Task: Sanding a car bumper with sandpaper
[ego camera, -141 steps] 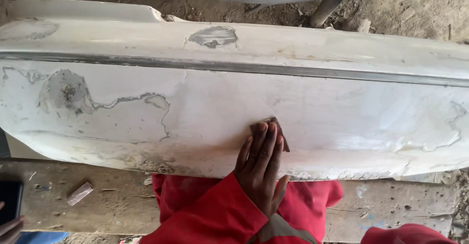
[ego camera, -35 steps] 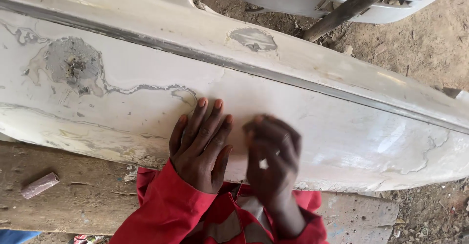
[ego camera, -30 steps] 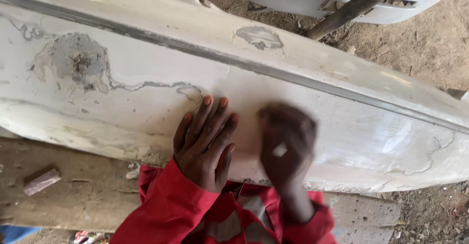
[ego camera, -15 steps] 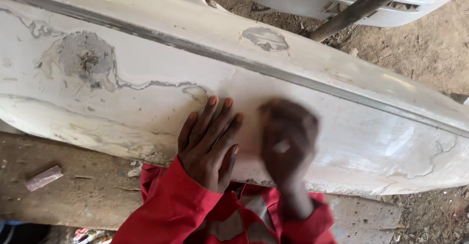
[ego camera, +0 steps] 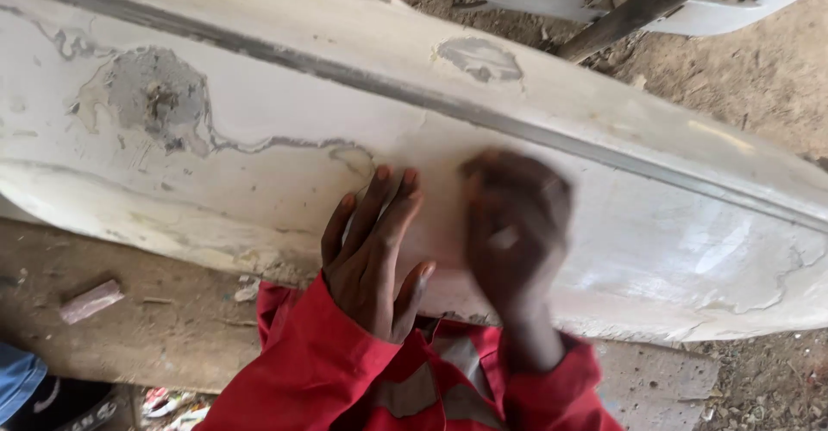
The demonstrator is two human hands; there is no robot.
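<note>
Right hand (ego camera: 516, 232) shifted, blurred; grip unclear | left hand (ego camera: 373, 254) spread on bumper (ego camera: 259, 189)

— What is that white panel (ego camera: 259, 181) looking like?

— Painted plastic, mostly matt and chalky, with grey patches showing where the coat is flaking; it is shining a little towards the right end.

— And the strip (ego camera: 362, 77) along it?

— Dull grey, smooth.

— The sleeves (ego camera: 310, 371)?

— Red woven cloth, with greyish bands.

— Underneath?

— The ground (ego camera: 172, 327) is looking rough and dusty.
</note>
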